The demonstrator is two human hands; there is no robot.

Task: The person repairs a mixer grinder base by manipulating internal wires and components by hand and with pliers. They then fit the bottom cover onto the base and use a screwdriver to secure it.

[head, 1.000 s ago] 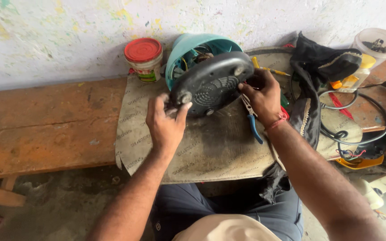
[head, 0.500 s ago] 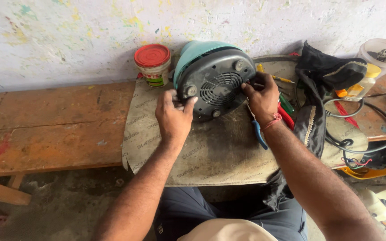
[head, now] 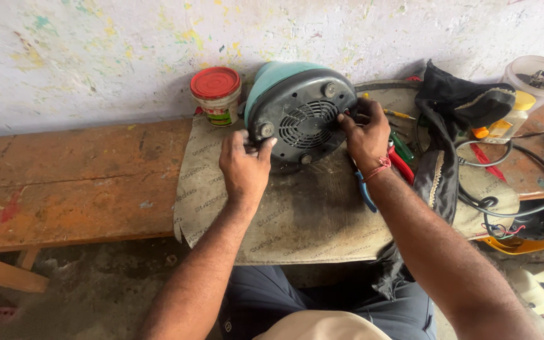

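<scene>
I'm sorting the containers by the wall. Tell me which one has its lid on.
The short tub with the red lid, left of the teal appliance. The clear plastic jar at far right stands open, small metal parts visible inside.

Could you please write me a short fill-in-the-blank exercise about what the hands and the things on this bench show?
1. Both hands, left hand and right hand, grip the appliance turned so its dark vented ____ faces the camera.
2. The small tub beside the appliance has a ____ lid.
3. The appliance rests on a cloth mat spread over a ____ bench.

Missing words: base; red; wooden
</scene>
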